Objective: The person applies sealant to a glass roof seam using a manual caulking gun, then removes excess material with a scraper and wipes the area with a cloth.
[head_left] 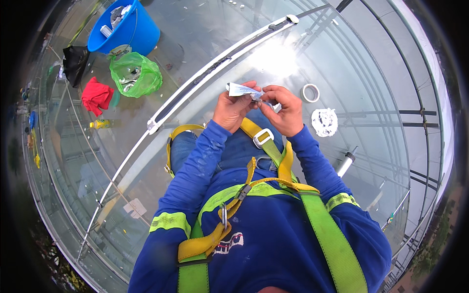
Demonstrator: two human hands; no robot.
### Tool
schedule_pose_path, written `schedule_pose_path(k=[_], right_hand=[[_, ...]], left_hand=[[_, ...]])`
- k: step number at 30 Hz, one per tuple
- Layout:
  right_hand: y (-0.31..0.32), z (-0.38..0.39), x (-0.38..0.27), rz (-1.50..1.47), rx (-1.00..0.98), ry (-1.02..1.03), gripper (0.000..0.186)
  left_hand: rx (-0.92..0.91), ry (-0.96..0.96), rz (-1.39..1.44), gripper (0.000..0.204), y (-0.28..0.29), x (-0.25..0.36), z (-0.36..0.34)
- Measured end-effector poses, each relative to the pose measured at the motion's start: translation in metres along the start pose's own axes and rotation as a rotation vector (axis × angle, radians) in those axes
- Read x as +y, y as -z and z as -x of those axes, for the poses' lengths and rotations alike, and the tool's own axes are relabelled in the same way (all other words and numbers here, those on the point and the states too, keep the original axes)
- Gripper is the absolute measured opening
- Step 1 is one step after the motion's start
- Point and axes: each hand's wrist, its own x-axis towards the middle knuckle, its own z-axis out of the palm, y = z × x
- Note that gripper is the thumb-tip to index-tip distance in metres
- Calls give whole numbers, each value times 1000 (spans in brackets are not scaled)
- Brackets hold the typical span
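Above my lap, my left hand (233, 106) is closed on a small white-and-blue wrapper (240, 90), which sticks out past the fingers. Beside it, my right hand (284, 111) pinches the wrapper's other end, fingers bent and fingertips close to the left hand's. What the wrapper contains is hidden. Just right of my right hand lies a white tape roll (310, 93), with a crumpled white round wad (324, 122) below it. A caulking gun (346, 163) with a pale barrel and dark nozzle rests farther down, near my right forearm.
A curved white-edged seam (195, 80) crosses the glass surface. At upper left stand a blue bucket (141, 31), a green plastic bag (146, 75), a black bag (74, 66), a red cloth (96, 96) and a yellow bottle (100, 124). Yellow-green harness straps (332, 239) cross my body.
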Motion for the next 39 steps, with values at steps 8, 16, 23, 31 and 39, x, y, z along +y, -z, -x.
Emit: schedule_pose_path(k=[8, 16, 23, 31, 39], right_hand=[[-41, 1, -22, -407, -267, -493, 20], [-59, -11, -56, -416, -571, -608, 17], [-85, -12, -85, -400, -564, -603, 19], [-100, -17, -96, -263, -719, -541, 22], [-107, -20, -114, -298, -681, -661, 20]], left_hand=[[280, -170, -205, 17, 20, 20, 31], [266, -97, -107, 19, 27, 57, 59], [414, -202, -71, 18, 30, 69, 73], [491, -218, -78, 14, 70, 71, 89], [618, -271, -321, 20, 91, 84, 93]])
